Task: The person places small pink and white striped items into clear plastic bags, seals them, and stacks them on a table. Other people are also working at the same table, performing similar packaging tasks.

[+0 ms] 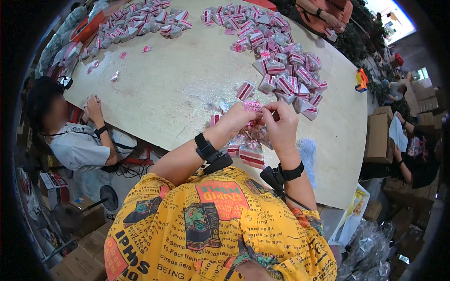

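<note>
Near the table's front edge, my left hand [236, 119] is closed around a small pink-and-white striped packet [252, 106]. My right hand [281, 122] pinches with thumb and forefinger right beside it; what lies between those fingertips is too small to make out. Just below both hands sits a wedge shaped like a cake slice [251, 153], pink and red layered, in clear wrapping. More wrapped pieces are partly hidden behind my hands. A single wrapped wedge [245, 90] lies a little beyond my left hand.
A large heap of wrapped wedges [286, 70] spreads beyond my right hand; another heap [136, 21] lies far left. A fluffy pale-blue cloth [307, 157] is right of my wrist. An orange tape dispenser [361, 80] stands at the right edge. Co-workers are left, far and right.
</note>
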The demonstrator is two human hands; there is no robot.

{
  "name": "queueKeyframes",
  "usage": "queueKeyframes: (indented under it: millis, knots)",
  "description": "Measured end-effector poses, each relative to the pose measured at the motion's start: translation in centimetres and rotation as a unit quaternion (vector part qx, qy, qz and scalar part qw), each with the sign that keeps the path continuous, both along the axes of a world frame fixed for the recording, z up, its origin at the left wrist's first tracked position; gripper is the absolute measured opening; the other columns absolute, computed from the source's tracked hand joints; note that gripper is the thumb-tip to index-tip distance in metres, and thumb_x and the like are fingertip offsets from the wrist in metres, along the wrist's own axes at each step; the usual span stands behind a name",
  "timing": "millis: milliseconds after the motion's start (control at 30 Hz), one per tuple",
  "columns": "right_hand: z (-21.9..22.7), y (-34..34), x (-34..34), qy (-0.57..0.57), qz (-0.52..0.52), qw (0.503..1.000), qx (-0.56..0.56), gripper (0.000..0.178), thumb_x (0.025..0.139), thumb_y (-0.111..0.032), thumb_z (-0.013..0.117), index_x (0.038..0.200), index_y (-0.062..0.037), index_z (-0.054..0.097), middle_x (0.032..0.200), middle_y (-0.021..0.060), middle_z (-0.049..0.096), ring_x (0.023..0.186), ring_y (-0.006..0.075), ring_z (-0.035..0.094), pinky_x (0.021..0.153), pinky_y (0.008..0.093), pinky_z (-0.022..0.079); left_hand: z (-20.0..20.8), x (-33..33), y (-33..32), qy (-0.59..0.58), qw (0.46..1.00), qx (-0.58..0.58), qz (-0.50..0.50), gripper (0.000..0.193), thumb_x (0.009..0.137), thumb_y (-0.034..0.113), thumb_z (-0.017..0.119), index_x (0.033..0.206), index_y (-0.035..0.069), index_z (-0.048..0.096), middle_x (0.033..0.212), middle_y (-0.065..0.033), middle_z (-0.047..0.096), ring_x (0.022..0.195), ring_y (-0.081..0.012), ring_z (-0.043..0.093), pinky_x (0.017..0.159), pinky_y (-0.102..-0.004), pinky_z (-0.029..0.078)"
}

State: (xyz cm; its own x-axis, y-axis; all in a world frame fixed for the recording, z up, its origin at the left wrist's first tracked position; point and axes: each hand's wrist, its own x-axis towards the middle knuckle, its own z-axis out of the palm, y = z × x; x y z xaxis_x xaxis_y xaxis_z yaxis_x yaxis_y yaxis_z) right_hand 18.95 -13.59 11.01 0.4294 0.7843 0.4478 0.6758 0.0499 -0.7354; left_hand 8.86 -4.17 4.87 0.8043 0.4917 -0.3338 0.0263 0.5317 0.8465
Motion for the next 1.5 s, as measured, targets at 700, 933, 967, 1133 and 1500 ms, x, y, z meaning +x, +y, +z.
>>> queueKeyframes:
  millis: [700, 933, 967, 1133, 1500]
  knots:
    - [-0.7, -0.2, -0.4, -0.139, 0.025, 0.99, -0.021, 0.009, 0.071, -0.005, 0.064, 0.078, -0.0043, 0.057, 0.075, 0.0122, 0.057, 0.064, 0.0297, 0.057, 0.056, 0.0358, 0.047, 1.4, -0.7, -0.7, 0.018, 0.996, 0.086, -0.018, 0.014, 0.078, 0.006, 0.053, 0.088, 0.003, 0.064, 0.077, -0.0012, 0.061, 0.067, -0.0073, 0.056, 0.055, -0.0235, 0.044]
    - [-0.3, -0.2, -0.1, 0.045, 0.027, 0.996, -0.071, 0.013, 0.073, -0.011, 0.067, 0.081, -0.0024, 0.062, 0.075, 0.0101, 0.059, 0.062, 0.0207, 0.058, 0.055, 0.0318, 0.045, 1.4, -1.0, -0.7, 0.005, 0.979, 0.196, -0.05, 0.019, 0.082, 0.009, 0.046, 0.092, 0.003, 0.061, 0.076, -0.0008, 0.061, 0.064, -0.0075, 0.053, 0.053, -0.0225, 0.04]
    - [-0.1, -0.2, 0.1, 0.109, 0.023, 0.99, -0.088, 0.014, 0.074, -0.013, 0.067, 0.082, -0.002, 0.063, 0.074, 0.0093, 0.06, 0.062, 0.0181, 0.058, 0.055, 0.0308, 0.045, 1.3, -1.2, -0.6, 0.016, 0.979, 0.192, -0.065, 0.019, 0.083, 0.01, 0.045, 0.092, 0.003, 0.06, 0.076, -0.0011, 0.061, 0.064, -0.0078, 0.053, 0.053, -0.0227, 0.04]
    - [-2.3, 1.7, 1.7, 0.2, 0.092, 0.972, -0.081, 0.014, 0.075, -0.013, 0.067, 0.078, 0.0009, 0.065, 0.075, 0.0069, 0.06, 0.065, 0.012, 0.056, 0.058, 0.0254, 0.043, 1.2, -1.4, 0.0, 0.085, 0.941, 0.307, -0.11, 0.021, 0.086, 0.019, 0.048, 0.086, 0.002, 0.06, 0.069, -0.0042, 0.061, 0.061, -0.011, 0.055, 0.056, -0.026, 0.044]
    - [-5.0, 1.8, 3.5, 0.367, 0.082, 0.922, -0.095, 0.015, 0.083, -0.015, 0.061, 0.09, -0.0019, 0.062, 0.076, 0.0004, 0.057, 0.067, 0.007, 0.051, 0.06, 0.0208, 0.041, 1.0, -1.9, 0.8, 0.084, 0.957, 0.244, -0.133, 0.024, 0.09, 0.019, 0.047, 0.102, 0.004, 0.062, 0.064, -0.0018, 0.059, 0.058, -0.0085, 0.054, 0.054, -0.0229, 0.043]
